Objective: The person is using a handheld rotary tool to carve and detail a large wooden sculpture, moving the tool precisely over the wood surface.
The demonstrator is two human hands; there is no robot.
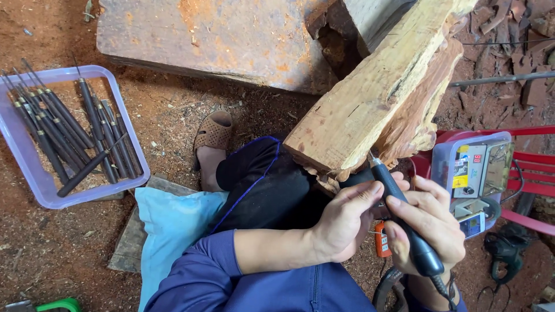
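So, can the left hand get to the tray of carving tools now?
Probably not at once: the left hand steadies the rotary tool, and the tray lies far off beyond the knee.

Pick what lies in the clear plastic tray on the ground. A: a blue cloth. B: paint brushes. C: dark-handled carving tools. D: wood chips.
C: the tray holds a heap of slim dark-handled carving tools with metal tips.
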